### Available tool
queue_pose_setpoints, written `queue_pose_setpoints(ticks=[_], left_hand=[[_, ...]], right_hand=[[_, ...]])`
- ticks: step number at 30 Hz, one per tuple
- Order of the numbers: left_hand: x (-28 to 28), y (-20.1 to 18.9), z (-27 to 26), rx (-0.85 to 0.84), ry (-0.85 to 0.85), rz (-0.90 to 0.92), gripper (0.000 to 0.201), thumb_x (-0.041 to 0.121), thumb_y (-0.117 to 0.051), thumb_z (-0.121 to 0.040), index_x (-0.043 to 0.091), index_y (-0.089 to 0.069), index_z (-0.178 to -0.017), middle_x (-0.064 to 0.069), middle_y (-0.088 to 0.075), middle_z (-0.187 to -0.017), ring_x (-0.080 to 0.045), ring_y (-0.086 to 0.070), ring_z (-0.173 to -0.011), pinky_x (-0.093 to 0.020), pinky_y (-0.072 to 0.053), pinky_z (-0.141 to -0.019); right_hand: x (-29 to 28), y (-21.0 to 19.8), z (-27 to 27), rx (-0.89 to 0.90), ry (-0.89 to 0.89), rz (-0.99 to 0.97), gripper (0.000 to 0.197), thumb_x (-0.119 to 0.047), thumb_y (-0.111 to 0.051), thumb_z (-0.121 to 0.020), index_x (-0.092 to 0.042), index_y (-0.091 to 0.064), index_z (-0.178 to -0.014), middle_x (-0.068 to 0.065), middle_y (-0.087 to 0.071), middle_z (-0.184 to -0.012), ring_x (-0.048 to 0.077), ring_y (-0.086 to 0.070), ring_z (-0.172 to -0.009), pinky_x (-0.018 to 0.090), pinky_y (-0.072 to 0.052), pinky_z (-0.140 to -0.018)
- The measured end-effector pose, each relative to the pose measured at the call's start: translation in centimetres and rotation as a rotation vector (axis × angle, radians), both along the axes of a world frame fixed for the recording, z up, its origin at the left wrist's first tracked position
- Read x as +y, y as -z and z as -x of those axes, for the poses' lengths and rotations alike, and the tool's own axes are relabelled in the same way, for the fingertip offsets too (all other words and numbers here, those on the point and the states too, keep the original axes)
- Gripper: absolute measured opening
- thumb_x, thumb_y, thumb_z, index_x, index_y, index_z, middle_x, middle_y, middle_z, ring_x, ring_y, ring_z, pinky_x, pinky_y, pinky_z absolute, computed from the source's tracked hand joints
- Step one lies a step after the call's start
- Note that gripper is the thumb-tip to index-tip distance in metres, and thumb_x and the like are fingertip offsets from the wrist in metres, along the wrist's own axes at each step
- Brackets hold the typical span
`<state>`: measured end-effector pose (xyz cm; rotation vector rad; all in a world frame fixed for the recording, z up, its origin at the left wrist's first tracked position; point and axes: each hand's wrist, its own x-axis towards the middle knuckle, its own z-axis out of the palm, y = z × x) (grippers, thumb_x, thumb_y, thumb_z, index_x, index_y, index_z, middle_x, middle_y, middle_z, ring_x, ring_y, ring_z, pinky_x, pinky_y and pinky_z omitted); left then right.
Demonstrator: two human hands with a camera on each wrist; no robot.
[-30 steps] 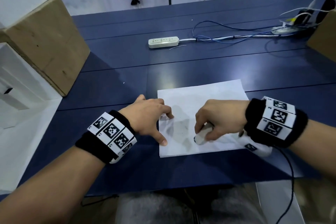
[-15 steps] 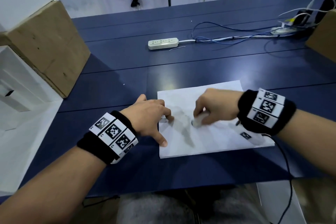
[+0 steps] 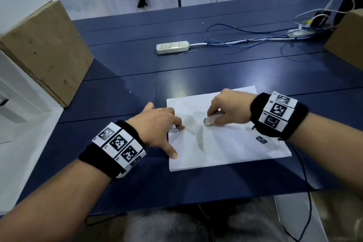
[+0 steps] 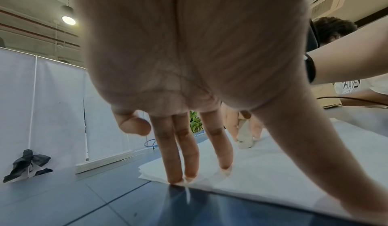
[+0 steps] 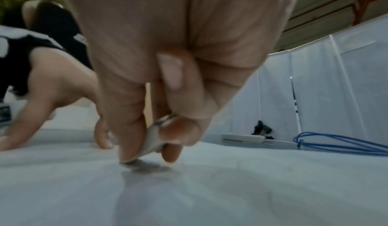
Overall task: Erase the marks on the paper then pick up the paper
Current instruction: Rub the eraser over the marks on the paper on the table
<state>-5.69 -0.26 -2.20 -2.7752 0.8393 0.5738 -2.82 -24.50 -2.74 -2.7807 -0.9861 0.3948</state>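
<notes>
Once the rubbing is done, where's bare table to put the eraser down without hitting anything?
Bare blue table lies between the paper and the power strip, right of the left cardboard box. The far right is crowded with cables. The left hand blocks the paper's left edge; the right hand holds the eraser.

Lay flat near the front edge of the table, right of its middle: a white sheet of paper, slightly skewed, with grey smudged marks across its left half. Stood tilted on the paper's upper middle, tip touching it: a whitish, grey-soiled eraser, pinched between fingers.
</notes>
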Motion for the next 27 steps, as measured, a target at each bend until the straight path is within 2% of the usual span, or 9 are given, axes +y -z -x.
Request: queue_pose_setpoints(ticks=[2,7,10,13,17,19,21,24,27], left_hand=[[0.1,0.1,0.0,-0.003,-0.002,0.004,0.081,0.078,-0.073,-0.056,0.042,-0.055,-0.126,0.015,-0.048,-0.109,-0.009,-0.053,-0.102,-0.035,-0.028,-0.09],[0.1,0.2,0.0,0.0,0.0,0.003,0.081,0.079,-0.072,-0.056,0.042,-0.054,-0.127,0.015,-0.048,-0.111,-0.009,-0.055,-0.102,-0.035,-0.028,-0.09],[-0.1,0.1,-0.1,-0.001,0.005,-0.006,0.081,0.079,-0.072,-0.056,0.041,-0.054,-0.126,0.015,-0.048,-0.11,-0.009,-0.054,-0.102,-0.035,-0.029,-0.09],[0.1,0.1,0.0,-0.003,-0.001,-0.003,0.081,0.079,-0.072,-0.056,0.041,-0.054,-0.126,0.015,-0.048,-0.11,-0.009,-0.054,-0.101,-0.035,-0.028,-0.09],[0.2,0.1,0.0,0.005,-0.007,0.013,0.08,0.076,-0.074,-0.058,0.042,-0.054,-0.127,0.015,-0.048,-0.114,-0.009,-0.053,-0.102,-0.035,-0.029,-0.092],[0.1,0.0,0.0,0.011,-0.004,0.007,0.08,0.076,-0.074,-0.058,0.042,-0.053,-0.127,0.015,-0.048,-0.115,-0.009,-0.053,-0.102,-0.035,-0.029,-0.093],[0.0,-0.1,0.0,0.007,0.001,-0.008,0.08,0.077,-0.073,-0.058,0.041,-0.053,-0.127,0.014,-0.048,-0.114,-0.009,-0.053,-0.101,-0.036,-0.029,-0.093],[-0.1,-0.1,0.1,0.0,0.001,-0.017,0.08,0.077,-0.073,-0.058,0.041,-0.053,-0.127,0.014,-0.047,-0.113,-0.009,-0.052,-0.1,-0.035,-0.029,-0.093],[0.1,0.1,0.1,0.004,-0.005,0.0,0.08,0.077,-0.073,-0.059,0.042,-0.053,-0.128,0.014,-0.047,-0.114,-0.009,-0.052,-0.101,-0.034,-0.027,-0.09]], right_hand=[[-0.1,0.1,0.9,0.002,-0.02,0.016,0.059,-0.063,-0.035,-0.068,-0.018,-0.071,-0.084,0.002,-0.067,-0.072,0.024,-0.06,-0.071,0.039,-0.053,-0.067],[0.2,-0.5,3.7,0.19,-0.143,0.088,0.028,-0.041,-0.065,-0.076,-0.024,-0.073,-0.096,-0.008,-0.068,-0.086,0.009,-0.058,-0.077,0.03,-0.052,-0.075],[0.2,-0.5,1.1,0.078,-0.014,0.028,0.048,-0.058,-0.052,-0.069,-0.022,-0.074,-0.092,-0.006,-0.072,-0.084,0.014,-0.064,-0.079,0.034,-0.055,-0.075],[0.1,-0.3,0.1,0.022,0.021,-0.006,0.056,-0.062,-0.043,-0.064,-0.022,-0.073,-0.089,-0.004,-0.071,-0.084,0.018,-0.064,-0.08,0.038,-0.056,-0.073],[0.4,-0.7,3.9,0.167,-0.134,0.091,0.028,-0.039,-0.06,-0.073,-0.024,-0.071,-0.094,-0.008,-0.068,-0.089,0.009,-0.059,-0.079,0.031,-0.052,-0.075],[0.5,-0.7,4.1,0.205,-0.129,0.093,0.033,-0.046,-0.058,-0.071,-0.024,-0.071,-0.093,-0.009,-0.068,-0.086,0.009,-0.06,-0.078,0.031,-0.053,-0.072],[0.5,-0.5,2.3,0.119,-0.052,0.051,0.042,-0.053,-0.051,-0.07,-0.022,-0.072,-0.089,-0.006,-0.07,-0.08,0.014,-0.063,-0.075,0.033,-0.054,-0.07],[0.0,-0.3,-0.1,-0.008,0.059,0.028,0.024,-0.041,-0.06,-0.081,-0.021,-0.073,-0.086,-0.004,-0.071,-0.079,0.018,-0.064,-0.077,0.038,-0.056,-0.071],[0.0,-0.3,1.7,0.042,-0.008,0.006,0.025,-0.039,-0.061,-0.076,-0.022,-0.073,-0.09,-0.007,-0.07,-0.084,0.011,-0.06,-0.075,0.03,-0.053,-0.073]])
